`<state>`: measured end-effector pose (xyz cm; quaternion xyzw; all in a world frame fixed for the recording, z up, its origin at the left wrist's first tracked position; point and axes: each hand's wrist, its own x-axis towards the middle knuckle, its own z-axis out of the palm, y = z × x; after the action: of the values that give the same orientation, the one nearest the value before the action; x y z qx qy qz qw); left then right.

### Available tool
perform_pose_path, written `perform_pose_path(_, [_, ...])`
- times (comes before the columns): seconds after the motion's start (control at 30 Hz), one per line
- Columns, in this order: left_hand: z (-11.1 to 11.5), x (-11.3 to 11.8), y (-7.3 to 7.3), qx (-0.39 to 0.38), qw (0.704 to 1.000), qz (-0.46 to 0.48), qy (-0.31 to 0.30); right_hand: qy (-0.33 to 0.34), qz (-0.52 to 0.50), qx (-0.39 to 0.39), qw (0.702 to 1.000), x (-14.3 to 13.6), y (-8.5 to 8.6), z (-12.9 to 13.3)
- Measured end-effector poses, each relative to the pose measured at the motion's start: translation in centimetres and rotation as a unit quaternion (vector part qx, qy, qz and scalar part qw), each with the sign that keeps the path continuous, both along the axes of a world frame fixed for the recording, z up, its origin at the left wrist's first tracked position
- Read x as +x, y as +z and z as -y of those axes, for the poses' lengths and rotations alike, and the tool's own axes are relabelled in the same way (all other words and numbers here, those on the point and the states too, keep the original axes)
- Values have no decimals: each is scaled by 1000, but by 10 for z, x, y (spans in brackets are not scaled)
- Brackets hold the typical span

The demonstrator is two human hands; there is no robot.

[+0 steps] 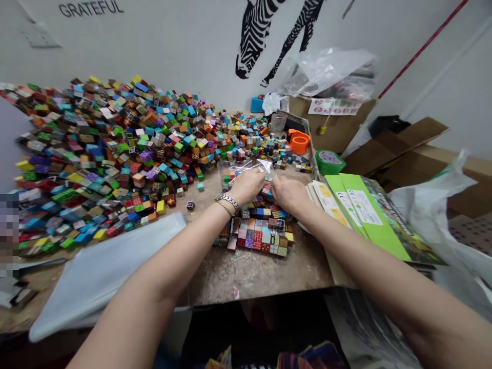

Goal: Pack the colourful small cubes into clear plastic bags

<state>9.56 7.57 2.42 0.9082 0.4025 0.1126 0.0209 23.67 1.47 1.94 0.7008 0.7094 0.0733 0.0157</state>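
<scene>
A clear plastic bag [251,165] with colourful printed cubes in it lies at the middle of the table. My left hand [248,186], with a watch and a bracelet at the wrist, is closed on the bag's near side. Beside it my right hand [290,195] is closed at the bag's right edge, its fingertips partly hidden. Just below the hands lies a block of cubes in neat rows [263,237], with more cubes stacked behind it.
A large heap of loose cubes [115,133] fills the back left. Flat clear bags [115,261] lie at front left. On the right are green printed cards [369,215], green tape [329,162], an orange tape holder [299,142] and cardboard boxes [330,120].
</scene>
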Motion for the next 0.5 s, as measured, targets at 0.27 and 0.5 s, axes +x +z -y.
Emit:
perform_pose_path(0.27, [-3,-3,-8,16,1000,8,-12,-1,-45,-6,999,8,0,-1])
perform_pose_path(0.5, [-7,-6,-11,9,999,4,-51,14,-179,-33,983,29,-3,-20])
